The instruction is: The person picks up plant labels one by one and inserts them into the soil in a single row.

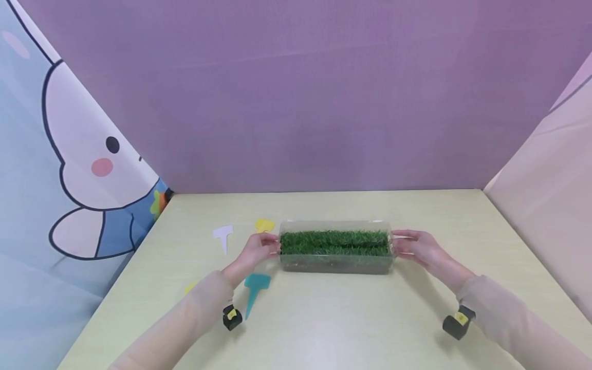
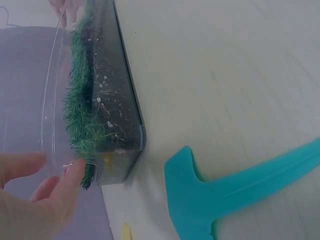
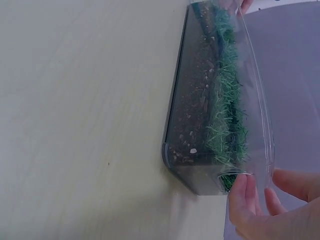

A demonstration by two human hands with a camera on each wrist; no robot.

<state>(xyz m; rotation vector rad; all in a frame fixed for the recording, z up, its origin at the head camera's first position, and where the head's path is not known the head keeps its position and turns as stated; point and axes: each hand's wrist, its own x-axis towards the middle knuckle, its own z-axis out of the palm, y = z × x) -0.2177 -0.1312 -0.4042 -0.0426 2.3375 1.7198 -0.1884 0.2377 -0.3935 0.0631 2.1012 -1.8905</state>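
Observation:
A long clear plastic box [image 1: 336, 265] stands on the table, with dark soil [image 3: 192, 105] below and a strip of green grass [image 1: 335, 242] on top. My left hand [image 1: 256, 251] grips the box's left end wall, thumb and fingers about the upper edge. At the opposite end, my right hand [image 1: 427, 252] holds the wall in the same way. Both wrist views show fingertips at a cut-out in the end wall. Whether the base is lifted slightly off the table, I cannot tell. Below my left hand lies a teal T-shaped plant label [image 1: 256, 284].
A white T-shaped label [image 1: 224, 234] lies left of the box. One yellow label [image 1: 264, 225] sits behind my left hand, and another yellow piece [image 1: 190, 288] is partly covered by the left sleeve. A purple backdrop [image 1: 324, 103] rises at the table's [image 1: 333, 313] far edge.

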